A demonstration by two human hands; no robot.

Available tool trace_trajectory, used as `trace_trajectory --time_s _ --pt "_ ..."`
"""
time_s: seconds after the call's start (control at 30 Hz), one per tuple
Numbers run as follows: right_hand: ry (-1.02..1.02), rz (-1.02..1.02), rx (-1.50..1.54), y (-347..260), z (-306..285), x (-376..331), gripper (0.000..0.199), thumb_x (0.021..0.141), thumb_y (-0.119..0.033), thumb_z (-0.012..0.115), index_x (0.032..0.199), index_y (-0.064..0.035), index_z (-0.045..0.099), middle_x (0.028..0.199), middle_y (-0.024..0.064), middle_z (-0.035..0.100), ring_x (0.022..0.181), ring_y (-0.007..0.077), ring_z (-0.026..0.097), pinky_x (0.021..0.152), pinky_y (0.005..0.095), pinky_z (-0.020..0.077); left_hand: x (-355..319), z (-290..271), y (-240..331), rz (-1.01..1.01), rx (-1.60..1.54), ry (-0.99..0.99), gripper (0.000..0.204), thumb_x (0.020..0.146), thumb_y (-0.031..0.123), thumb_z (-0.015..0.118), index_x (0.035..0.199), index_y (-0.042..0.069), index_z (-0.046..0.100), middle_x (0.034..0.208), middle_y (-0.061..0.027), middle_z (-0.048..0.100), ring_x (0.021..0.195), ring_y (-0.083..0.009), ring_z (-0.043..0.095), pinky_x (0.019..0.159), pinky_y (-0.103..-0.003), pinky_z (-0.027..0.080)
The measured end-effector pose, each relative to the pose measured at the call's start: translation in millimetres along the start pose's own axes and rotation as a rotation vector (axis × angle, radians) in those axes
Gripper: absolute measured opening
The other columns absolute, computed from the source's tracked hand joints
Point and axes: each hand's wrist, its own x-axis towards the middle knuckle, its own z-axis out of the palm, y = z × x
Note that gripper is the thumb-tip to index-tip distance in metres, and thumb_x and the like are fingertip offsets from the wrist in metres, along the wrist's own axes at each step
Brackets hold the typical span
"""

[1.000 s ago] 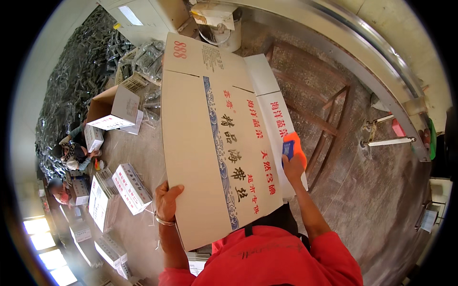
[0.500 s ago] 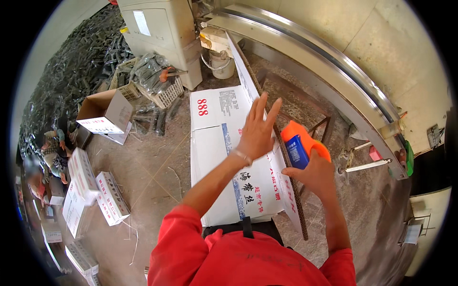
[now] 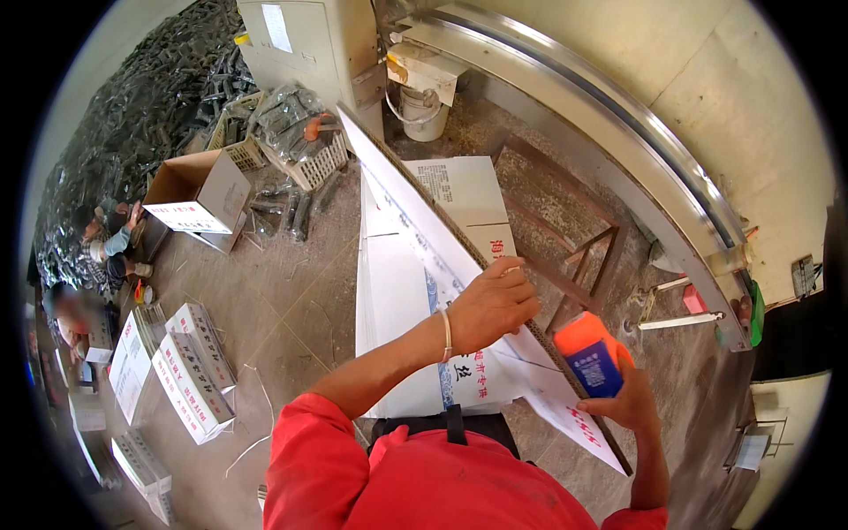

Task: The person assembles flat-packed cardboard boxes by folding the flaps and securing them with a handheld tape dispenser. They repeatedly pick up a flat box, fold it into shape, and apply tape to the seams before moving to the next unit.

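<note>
A flat white cardboard carton [image 3: 411, 225] stands on edge, tilted, running from the upper middle down to my right side. My left hand [image 3: 496, 305] is closed over its upper brown edge. Beyond that edge, my right hand [image 3: 634, 402] grips an orange tape dispenser [image 3: 583, 334] with a blue label; its thumb lies close to the cardboard, and I cannot tell whether it touches. Under and behind the tilted carton lie more flattened white cartons [image 3: 382, 305] with red and blue print, partly hidden by it and by my left arm.
An open box [image 3: 196, 190] and crates of bagged dark goods [image 3: 287, 132] stand at the far left, before a large dark heap [image 3: 132, 106]. White cartons [image 3: 190, 375] and other people are at the left. A metal frame [image 3: 574, 208], bucket [image 3: 422, 115] and long ledge [image 3: 565, 97] lie beyond.
My left hand has gone from spread fingers to closed on the carton's edge. The carton's far end has swung left and its near end right. My right hand has moved right and nearer with the dispenser.
</note>
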Motion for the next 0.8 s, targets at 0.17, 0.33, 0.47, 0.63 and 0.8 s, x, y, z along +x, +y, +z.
trace_trajectory --time_s 0.17,0.33,0.47,0.63,0.8 --pt "-0.115 0.115 0.108 13.4 10.0 -2.5 0.084 0.038 -0.030 0.086 0.107 0.0023 0.052 0.086 0.0144 0.063 0.082 0.0220 0.062 0.071 0.0315 0.0472 -10.4 -0.7 25.7 -0.103 0.161 0.037 0.044 0.067 0.015 0.061 0.109 0.007 0.052 0.115 -0.0049 0.051 0.110 -0.0255 0.045 0.098 -0.040 0.033" --pt "0.078 0.211 0.152 28.2 -3.0 6.1 0.076 0.044 -0.017 0.078 0.114 -0.0020 0.051 0.085 0.0092 0.063 0.075 0.0152 0.060 0.069 0.0298 0.0475 -28.5 -12.7 38.7 -0.140 0.193 -0.046 0.044 0.071 0.012 0.055 0.114 0.005 0.049 0.126 -0.0074 0.045 0.114 -0.0275 0.043 0.095 -0.039 0.034" --pt "0.574 -0.006 -0.225 12.2 -9.7 27.7 0.061 0.058 -0.016 0.071 0.112 0.0007 0.050 0.085 0.0140 0.062 0.076 0.0214 0.062 0.068 0.0327 0.0481 -66.4 -12.8 48.0 -0.160 0.065 -0.162 0.023 0.067 0.012 0.053 0.089 0.005 0.056 0.098 -0.0073 0.056 0.093 -0.0226 0.053 0.082 -0.033 0.040" --pt "0.727 -0.185 -0.515 -12.5 -30.4 102.6 0.063 0.063 -0.041 0.074 0.103 0.0035 0.052 0.074 0.0179 0.060 0.066 0.0373 0.059 0.060 0.0423 0.0465 -77.8 -0.2 81.7 -0.030 -0.041 -0.089 0.007 0.061 0.014 0.055 0.062 0.007 0.056 0.064 -0.0067 0.056 0.064 -0.0215 0.056 0.057 -0.032 0.043" --pt "0.744 -0.387 -0.601 -68.9 2.0 183.2 0.066 0.063 -0.048 0.073 0.099 0.0026 0.051 0.064 0.0145 0.058 0.056 0.0343 0.057 0.054 0.0406 0.0467 -40.1 14.8 169.3 0.042 -0.306 -0.538 0.013 0.062 0.013 0.056 0.069 0.003 0.060 0.077 -0.0126 0.060 0.070 -0.0222 0.060 0.057 -0.034 0.049"
